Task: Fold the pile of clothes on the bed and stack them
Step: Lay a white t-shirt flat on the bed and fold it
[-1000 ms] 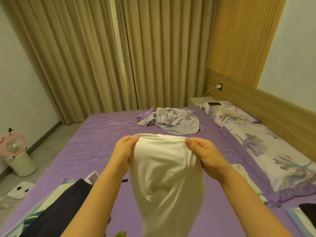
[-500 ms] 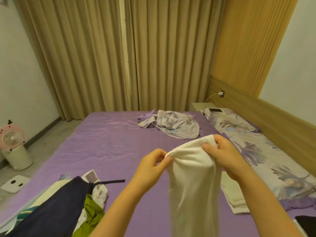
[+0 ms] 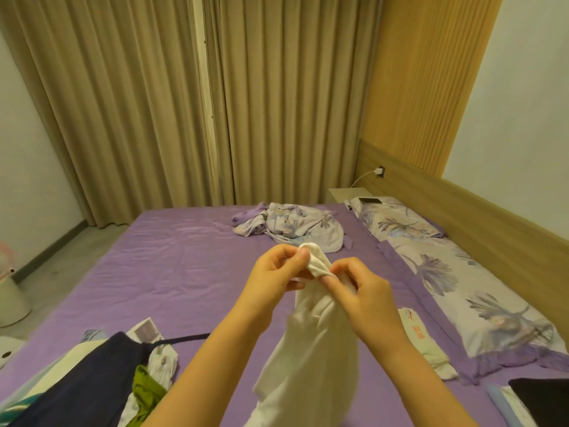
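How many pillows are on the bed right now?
2. One floral pillow lies at the far right by the nightstand, with a phone on it; a second, longer pillow lies nearer along the headboard. Others may be out of frame.

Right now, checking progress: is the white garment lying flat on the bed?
No: both hands pinch the white garment, which hangs in the air.

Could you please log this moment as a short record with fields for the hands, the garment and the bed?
left hand: left hand pinches the white garment's top edge
right hand: right hand pinches the same edge, close beside the left
garment: white garment hangs bunched, off the bed
bed: purple sheet; unfolded pile near left; crumpled floral cloth far side
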Action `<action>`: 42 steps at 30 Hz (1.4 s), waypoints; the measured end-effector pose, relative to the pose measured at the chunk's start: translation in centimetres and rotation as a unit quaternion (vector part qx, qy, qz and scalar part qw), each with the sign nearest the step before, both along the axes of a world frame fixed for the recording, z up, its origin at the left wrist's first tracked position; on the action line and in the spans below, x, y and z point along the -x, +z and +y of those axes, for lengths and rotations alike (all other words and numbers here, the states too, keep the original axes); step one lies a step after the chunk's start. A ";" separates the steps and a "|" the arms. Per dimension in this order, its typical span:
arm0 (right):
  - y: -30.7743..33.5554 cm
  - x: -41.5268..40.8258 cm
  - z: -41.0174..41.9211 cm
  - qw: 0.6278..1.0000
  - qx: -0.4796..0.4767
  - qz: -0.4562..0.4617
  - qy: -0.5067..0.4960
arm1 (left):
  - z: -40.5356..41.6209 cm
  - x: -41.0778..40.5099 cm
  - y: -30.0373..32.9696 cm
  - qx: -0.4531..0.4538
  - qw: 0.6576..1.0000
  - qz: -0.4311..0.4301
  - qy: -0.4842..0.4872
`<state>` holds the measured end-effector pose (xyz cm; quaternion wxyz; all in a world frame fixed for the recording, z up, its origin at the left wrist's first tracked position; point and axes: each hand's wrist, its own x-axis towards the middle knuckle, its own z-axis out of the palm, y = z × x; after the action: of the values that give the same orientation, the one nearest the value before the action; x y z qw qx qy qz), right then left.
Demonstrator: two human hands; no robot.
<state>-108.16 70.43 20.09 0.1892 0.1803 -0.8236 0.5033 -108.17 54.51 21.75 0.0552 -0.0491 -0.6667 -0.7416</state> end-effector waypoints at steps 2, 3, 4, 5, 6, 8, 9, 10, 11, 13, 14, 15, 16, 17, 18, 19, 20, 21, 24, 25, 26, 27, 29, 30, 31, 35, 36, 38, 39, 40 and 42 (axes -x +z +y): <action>-0.1 0.2 -0.2 0.997 0.063 -0.037 0.009 | -0.4 -0.5 -1.0 0.066 0.998 0.016 -0.018; -0.2 0.3 -0.3 0.995 0.089 -0.051 0.012 | -0.5 -0.8 -1.5 0.114 0.993 0.018 -0.022; -0.3 0.5 -0.3 0.992 0.111 -0.061 0.014 | -0.6 -1.1 -2.1 0.144 0.989 0.013 -0.029; -0.4 0.7 -0.4 0.989 0.128 -0.069 0.016 | -0.7 -1.5 -2.7 0.146 0.989 0.000 -0.037; -0.5 0.8 -0.5 0.986 0.143 -0.079 0.022 | -0.8 -1.8 -3.1 0.127 0.991 -0.017 -0.038; -0.9 1.1 -0.5 0.980 0.164 -0.105 0.043 | -1.4 -2.2 -3.6 0.054 0.997 -0.062 -0.016; -1.3 1.2 -0.4 0.977 0.165 -0.121 0.055 | -1.8 -2.3 -3.7 0.003 0.996 -0.088 -0.004; -1.6 1.3 0.0 0.975 0.160 -0.137 0.066 | -2.1 -2.4 -3.8 -0.049 0.992 -0.115 0.004; -2.1 1.4 0.4 0.974 0.153 -0.152 0.075 | -2.6 -2.5 -3.8 -0.099 0.985 -0.140 0.012; -3.1 1.4 1.3 0.972 0.141 -0.171 0.082 | -3.5 -2.8 -3.7 -0.200 0.962 -0.182 0.023; -3.4 1.4 1.6 0.973 0.128 -0.175 0.075 | -3.9 -2.9 -3.7 -0.249 0.948 -0.197 0.020; -3.8 1.4 1.8 0.977 0.106 -0.173 0.061 | -4.2 -3.0 -3.5 -0.294 0.932 -0.211 0.012; -4.0 1.3 1.9 0.982 0.078 -0.166 0.041 | -4.2 -3.0 -3.5 -0.336 0.915 -0.223 0.001; -4.1 1.2 1.8 0.986 0.055 -0.156 0.027 | -4.0 -3.1 -3.4 -0.371 0.899 -0.235 -0.010; -4.1 1.0 1.7 0.987 0.046 -0.151 0.027 | -3.7 -3.1 -3.4 -0.393 0.886 -0.244 -0.016; -3.8 0.7 1.5 0.985 0.052 -0.158 0.049 | -3.3 -3.1 -3.5 -0.400 0.881 -0.250 -0.017; -3.5 0.3 1.1 0.978 0.055 -0.178 0.088 | -2.8 -2.9 -3.6 -0.388 0.886 -0.252 -0.012; -3.1 -0.1 0.6 0.973 0.041 -0.188 0.131 | -2.3 -2.7 -3.7 -0.366 0.896 -0.250 -0.005; -2.4 -0.9 -0.7 0.974 -0.025 -0.133 0.181 | -1.8 -2.4 -3.8 -0.269 0.938 -0.219 0.010; -2.0 -0.7 -0.7 0.977 0.005 -0.124 0.174 | -2.0 -2.3 -3.7 -0.220 0.954 -0.201 0.019; -1.6 -0.5 -0.5 0.976 0.047 -0.134 0.164 | -2.6 -2.3 -3.6 -0.155 0.971 -0.177 0.044; -1.2 -0.2 -0.1 0.972 0.079 -0.157 0.157 | -3.2 -2.2 -3.4 -0.085 0.982 -0.148 0.081; -0.8 0.2 0.3 0.956 0.117 -0.216 0.158 | -4.7 -2.0 -3.4 0.052 0.985 -0.094 0.138; -0.7 0.2 0.1 0.948 0.130 -0.238 0.165 | -5.3 -1.9 -3.4 0.115 0.980 -0.075 0.144; -0.7 0.2 -0.3 0.941 0.140 -0.252 0.175 | -5.6 -1.9 -3.4 0.164 0.975 -0.061 0.137; -0.2 0.5 -2.0 0.910 0.190 -0.300 0.213 | -4.8 -2.3 -2.8 0.171 0.984 -0.050 0.001; 0.2 0.6 -2.1 0.905 0.189 -0.306 0.225 | -4.4 -2.3 -2.7 0.208 0.977 -0.040 -0.031; 0.7 0.6 -2.1 0.901 0.170 -0.300 0.262 | -4.1 -1.8 -2.5 0.290 0.956 -0.008 -0.042; 0.8 0.5 -2.0 0.899 0.165 -0.294 0.279 | -4.1 -1.5 -2.2 0.309 0.951 0.001 -0.031; 0.8 0.4 -1.9 0.897 0.166 -0.287 0.291 | -4.2 -1.2 -1.8 0.310 0.950 0.002 -0.023; 0.9 0.2 -1.6 0.898 0.188 -0.261 0.300 | -4.2 -0.9 -0.8 0.264 0.964 0.002 -0.019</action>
<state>-108.36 68.81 20.98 -0.1621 0.2414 -0.6402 0.7110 -107.26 50.32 20.95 0.0273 -0.0761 -0.8376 -0.5403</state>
